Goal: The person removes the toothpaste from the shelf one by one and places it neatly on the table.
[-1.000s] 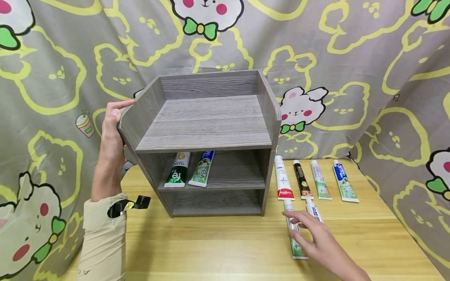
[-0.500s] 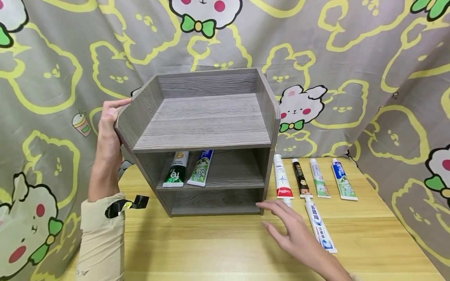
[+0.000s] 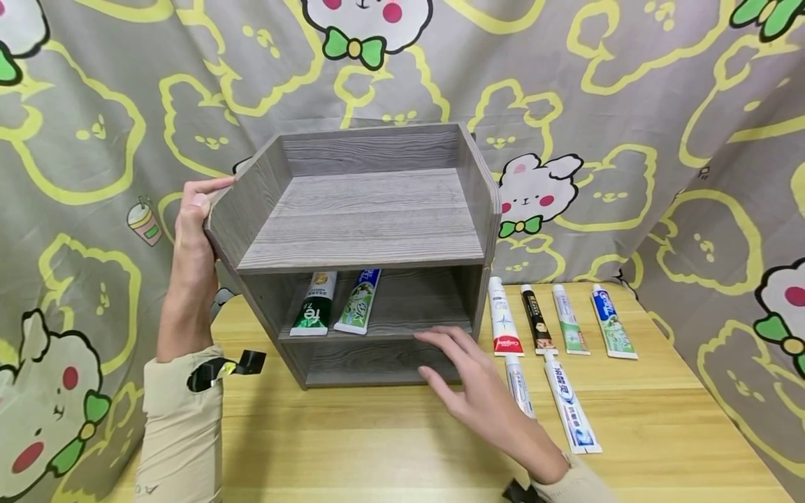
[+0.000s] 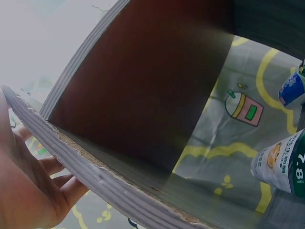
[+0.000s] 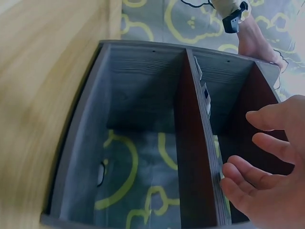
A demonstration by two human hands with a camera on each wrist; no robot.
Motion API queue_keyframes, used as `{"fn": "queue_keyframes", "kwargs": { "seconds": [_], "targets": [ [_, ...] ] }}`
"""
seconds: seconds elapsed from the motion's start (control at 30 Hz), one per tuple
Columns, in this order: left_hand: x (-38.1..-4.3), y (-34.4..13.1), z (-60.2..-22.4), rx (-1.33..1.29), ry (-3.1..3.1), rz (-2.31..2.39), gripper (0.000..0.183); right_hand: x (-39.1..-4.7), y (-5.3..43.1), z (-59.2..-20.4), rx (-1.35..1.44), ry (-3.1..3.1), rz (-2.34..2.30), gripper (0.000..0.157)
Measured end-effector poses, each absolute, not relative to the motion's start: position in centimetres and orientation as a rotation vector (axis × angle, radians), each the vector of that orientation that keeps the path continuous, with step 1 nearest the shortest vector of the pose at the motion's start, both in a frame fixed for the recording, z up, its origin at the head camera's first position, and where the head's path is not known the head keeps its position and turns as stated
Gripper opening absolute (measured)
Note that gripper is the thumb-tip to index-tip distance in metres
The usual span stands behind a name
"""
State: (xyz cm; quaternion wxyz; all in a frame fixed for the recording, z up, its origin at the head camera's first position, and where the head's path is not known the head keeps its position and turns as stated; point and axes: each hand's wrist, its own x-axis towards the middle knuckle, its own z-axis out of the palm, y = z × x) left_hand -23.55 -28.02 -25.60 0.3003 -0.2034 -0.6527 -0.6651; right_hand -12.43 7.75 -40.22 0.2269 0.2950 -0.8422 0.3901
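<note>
A grey wood-grain desktop shelf [image 3: 365, 216] stands on the table. My left hand [image 3: 196, 241] grips its left side panel near the top front corner. The left wrist view shows that hand [image 4: 28, 186] against the panel's outer face, fingers partly hidden behind it. In front of the lower openings is my right hand [image 3: 478, 384], fingers spread and loosely bent, holding nothing. Its fingertips overlap the middle board's front edge; in the right wrist view this hand [image 5: 269, 167] hovers at that board [image 5: 205, 124]. A dark green-and-white toothpaste tube [image 3: 313, 307] and a blue-and-green toothpaste tube [image 3: 360, 304] lie on the middle board.
Right of the shelf, a back row on the table [image 3: 352, 447] holds a red-and-white Colgate tube [image 3: 505, 318], a black tube [image 3: 537, 318], a white-green tube [image 3: 570, 319] and a blue-green tube [image 3: 612, 321]. Nearer lie two more tubes, one partly behind my right hand. Patterned curtain [image 3: 390, 91] surrounds the table.
My right hand has moved left, from above the near toothpaste tube to the front of the shelf's lower openings. My left hand keeps its hold on the side panel.
</note>
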Motion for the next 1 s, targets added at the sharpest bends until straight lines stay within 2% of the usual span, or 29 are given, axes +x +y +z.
{"fn": "queue_keyframes", "kwargs": {
  "seconds": [0.5,1.0],
  "targets": [
    [-23.5,-28.0,-25.7,-0.535,-1.756,-1.772,0.043,-15.3,3.3,-38.5,0.676,-2.317,1.127,0.049],
    [-23.2,-28.1,-25.4,-0.516,-1.758,-1.790,0.043,-18.1,-0.8,-37.6,0.550,-2.405,1.139,0.069]
  ]
}}
